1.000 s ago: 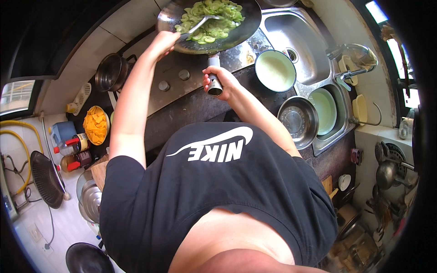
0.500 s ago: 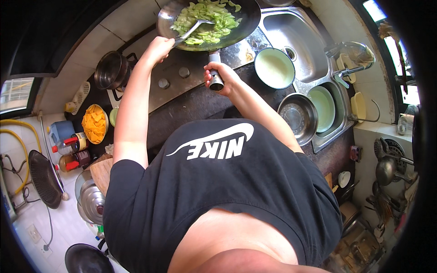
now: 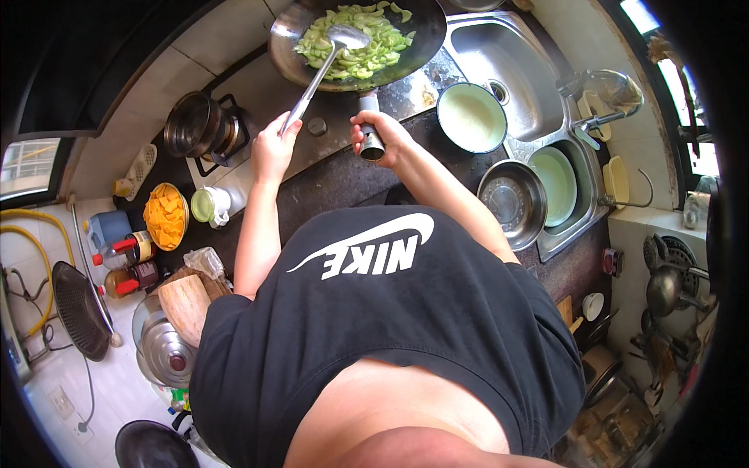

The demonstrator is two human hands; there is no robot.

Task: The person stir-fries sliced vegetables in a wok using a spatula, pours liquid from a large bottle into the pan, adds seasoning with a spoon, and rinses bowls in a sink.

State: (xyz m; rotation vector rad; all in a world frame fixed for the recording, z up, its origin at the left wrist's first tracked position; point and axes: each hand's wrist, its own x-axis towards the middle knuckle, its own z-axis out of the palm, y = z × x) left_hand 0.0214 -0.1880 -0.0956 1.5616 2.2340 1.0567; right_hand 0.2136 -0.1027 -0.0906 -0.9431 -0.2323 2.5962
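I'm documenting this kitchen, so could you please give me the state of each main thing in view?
Left hand: closed on the spatula
Right hand: closed around the wok handle
Spatula: head over the green slices
Wok: uncovered, holding slices
Green slices: cut, spread out
Orange pieces: cut, heaped
White basin: upright, uncovered
Steel basin: upright, uncovered
Lid: knob facing camera

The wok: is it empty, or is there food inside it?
Not empty: many pale green slices lie spread inside the wok.
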